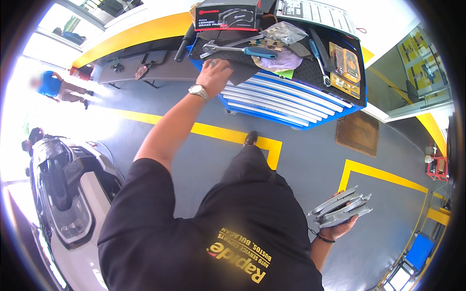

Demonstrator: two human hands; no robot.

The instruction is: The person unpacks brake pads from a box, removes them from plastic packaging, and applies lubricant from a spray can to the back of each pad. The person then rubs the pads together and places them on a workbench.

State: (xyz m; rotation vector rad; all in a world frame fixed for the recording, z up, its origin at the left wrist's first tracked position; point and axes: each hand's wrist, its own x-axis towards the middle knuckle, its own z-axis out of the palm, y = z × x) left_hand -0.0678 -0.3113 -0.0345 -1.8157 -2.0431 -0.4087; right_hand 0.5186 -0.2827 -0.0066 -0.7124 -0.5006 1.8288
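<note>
My left hand (214,76), with a watch on its wrist, is at the near left edge of a tool cabinet's top. Its fingers are curled over a dark grey sheet (243,72) that hangs past the edge; the fingertips are partly hidden. Down at the right, my right hand (343,228) grips a stack of several grey brake pads (340,208) away from the cabinet. A ratchet wrench (238,50) with a blue handle lies just beyond my left hand.
The blue tool cabinet (286,99) carries a brake pad box (226,17), a second blue-handled tool (319,60), a yellow multimeter (345,63) and a plastic bag (284,32). A car (73,203) stands at the left. Further back is another person (53,85). A brown mat (357,133) lies right of the cabinet.
</note>
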